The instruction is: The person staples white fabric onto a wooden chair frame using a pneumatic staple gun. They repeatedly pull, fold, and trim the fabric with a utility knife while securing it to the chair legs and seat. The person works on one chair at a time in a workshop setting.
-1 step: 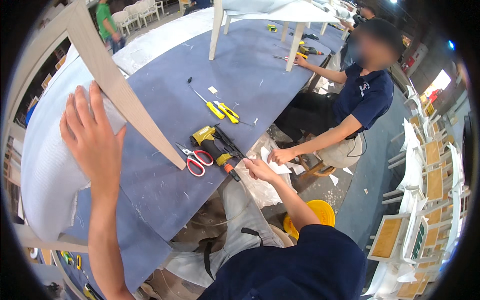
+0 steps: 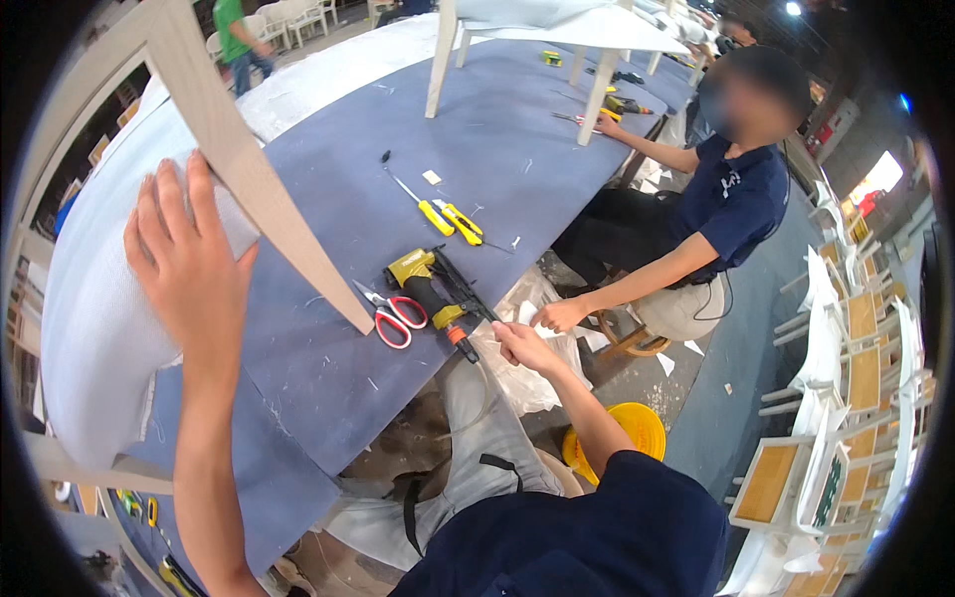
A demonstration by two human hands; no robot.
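Left hand [image 2: 189, 269] lies spread flat, fingers apart, on the pale upholstered seat [image 2: 95, 328] of an overturned chair at the left side of the desk [image 2: 497, 149]; it presses on the fabric and grips nothing. One of the chair's light wooden legs [image 2: 249, 169] slants just past the fingertips, running from the upper left down toward the scissors. The desk is long and covered in blue-grey sheet, stretching away toward the top of the view, where another pale chair frame [image 2: 557, 30] stands upright on it.

A seated person in a dark blue shirt [image 2: 731, 199] is at the right edge of the desk, one hand [image 2: 559, 315] near the desk's edge and the other far up beside some tools. A yellow bucket [image 2: 627, 438] sits on the floor below, between the two people.

Right hand [image 2: 522, 343] reaches out past the near edge of the desk, fingers loosely curled on crumpled white sheeting [image 2: 527, 383] that hangs there, close to the other person's hand; whether it truly pinches the sheeting I cannot tell.

On the desk just left of that hand lies a yellow-and-black pneumatic stapler [image 2: 428, 284], with red-handled scissors [image 2: 393, 316] beside it. Farther up lie two yellow-handled screwdrivers [image 2: 448, 217], side by side.
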